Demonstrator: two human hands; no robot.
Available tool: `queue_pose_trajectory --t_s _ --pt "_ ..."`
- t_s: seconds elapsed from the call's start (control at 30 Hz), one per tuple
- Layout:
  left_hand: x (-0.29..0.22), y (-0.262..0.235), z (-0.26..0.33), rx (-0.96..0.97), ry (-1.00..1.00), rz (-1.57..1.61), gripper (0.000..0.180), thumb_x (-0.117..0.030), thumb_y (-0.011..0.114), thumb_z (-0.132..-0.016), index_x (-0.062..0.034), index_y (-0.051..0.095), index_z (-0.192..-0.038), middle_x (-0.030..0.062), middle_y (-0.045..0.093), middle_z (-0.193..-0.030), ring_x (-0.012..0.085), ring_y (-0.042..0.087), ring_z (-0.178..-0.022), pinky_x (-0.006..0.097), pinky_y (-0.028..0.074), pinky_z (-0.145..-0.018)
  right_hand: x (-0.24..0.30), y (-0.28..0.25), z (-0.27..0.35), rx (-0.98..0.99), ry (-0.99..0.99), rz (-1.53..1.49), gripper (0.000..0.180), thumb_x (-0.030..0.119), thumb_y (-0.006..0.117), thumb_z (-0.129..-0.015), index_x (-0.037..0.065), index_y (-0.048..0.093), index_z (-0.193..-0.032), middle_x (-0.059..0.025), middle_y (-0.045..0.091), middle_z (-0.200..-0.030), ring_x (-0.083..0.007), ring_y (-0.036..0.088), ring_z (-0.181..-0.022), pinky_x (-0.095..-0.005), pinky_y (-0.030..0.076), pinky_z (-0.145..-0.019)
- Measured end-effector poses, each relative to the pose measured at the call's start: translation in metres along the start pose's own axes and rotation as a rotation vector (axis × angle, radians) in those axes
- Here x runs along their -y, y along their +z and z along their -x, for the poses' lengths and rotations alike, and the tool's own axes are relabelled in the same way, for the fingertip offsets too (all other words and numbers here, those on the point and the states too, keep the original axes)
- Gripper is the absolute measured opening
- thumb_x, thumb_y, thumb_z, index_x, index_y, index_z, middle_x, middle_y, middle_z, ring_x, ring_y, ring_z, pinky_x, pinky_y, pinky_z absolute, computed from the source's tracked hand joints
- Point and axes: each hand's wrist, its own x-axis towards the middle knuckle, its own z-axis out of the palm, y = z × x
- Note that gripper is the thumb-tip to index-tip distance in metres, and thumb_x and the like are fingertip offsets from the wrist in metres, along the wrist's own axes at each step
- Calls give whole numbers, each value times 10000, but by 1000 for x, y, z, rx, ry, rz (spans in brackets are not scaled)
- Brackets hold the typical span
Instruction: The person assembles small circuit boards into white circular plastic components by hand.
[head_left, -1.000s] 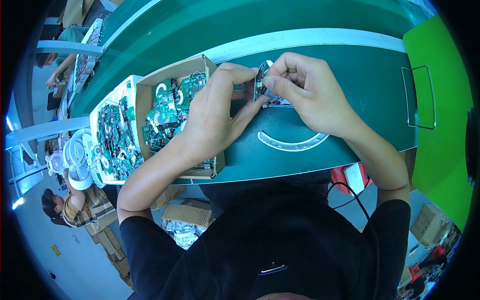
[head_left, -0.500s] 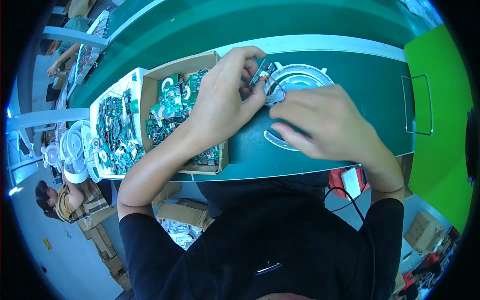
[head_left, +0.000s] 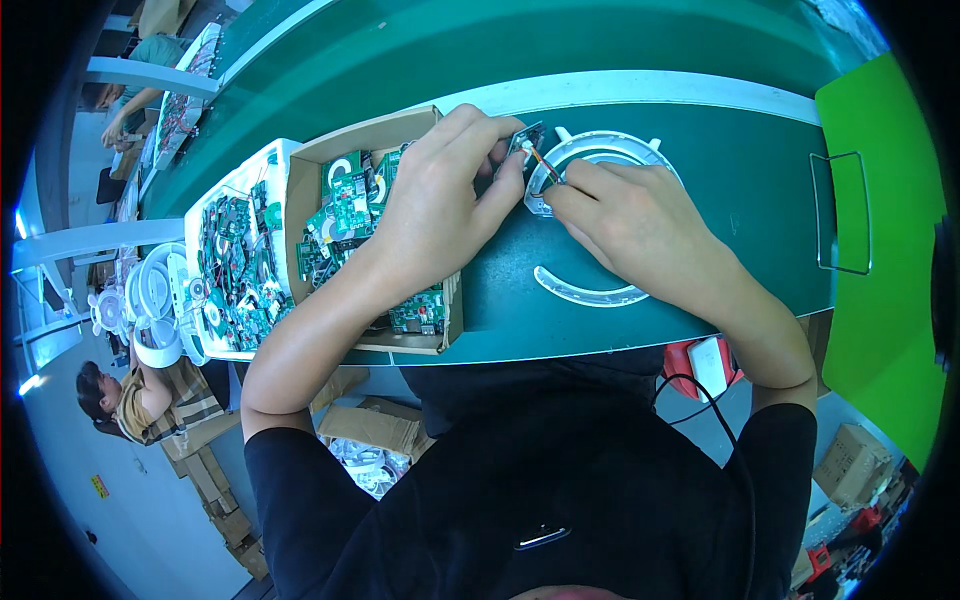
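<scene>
My left hand [head_left: 455, 185] is closed on a small circuit board [head_left: 527, 137], held up by its edge between thumb and fingers. Red, orange and dark wires [head_left: 544, 164] run from the board to the fingertips of my right hand [head_left: 635, 210], which pinches them. Beneath and behind the fingers lies a round, white ring-shaped housing [head_left: 632, 143] on the green table; my right hand covers its near side. A curved white strip [head_left: 590, 293] rests closer to me, partly under my right forearm's side of the hand.
A cardboard box [head_left: 459, 318] of green circuit boards stands at my left, beside a white tray [head_left: 278, 160] of wired boards. A green panel [head_left: 885, 260] with a wire handle [head_left: 868, 215] borders the right side. Two other people sit at far left.
My right hand has moved up and left, and its fingers have closed on the wires. The board in my left hand is tilted differently. More of the curved strip shows.
</scene>
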Motion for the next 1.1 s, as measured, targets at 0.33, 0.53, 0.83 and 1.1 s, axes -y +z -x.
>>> queue_pose_trajectory --t_s 0.33,0.53,0.83,1.1 --pt "1 -2 -3 8 3 -50 174 -58 620 -1066 63 684 -1173 157 599 -931 294 616 -851 375 498 -781 2 -4 -1 1 -40 -30 183 99 707 -843 53 710 -1020 -100 687 -995 -251 752 -893 -384 611 -727" --pt "8 -1 -3 18 45 -29 236 -54 658 -1043 18 700 -1264 121 599 -964 252 585 -819 356 495 -759 1 5 1 -19 18 38 151 96 700 -845 37 721 -982 -95 720 -926 -262 750 -863 -395 604 -683" --pt "2 -16 0 151 -33 43 476 -17 748 -925 -42 682 -1396 97 642 -1097 197 576 -807 315 502 -731 -1 0 -3 -25 39 -106 130 86 753 -866 64 732 -992 -84 682 -906 -281 722 -813 -408 570 -626" --pt "2 -8 3 151 25 18 455 -8 721 -886 15 687 -1339 131 629 -960 237 588 -705 368 497 -662 1 11 -12 -305 107 -77 158 81 792 -885 44 669 -977 -83 542 -962 -260 660 -812 -395 537 -607"
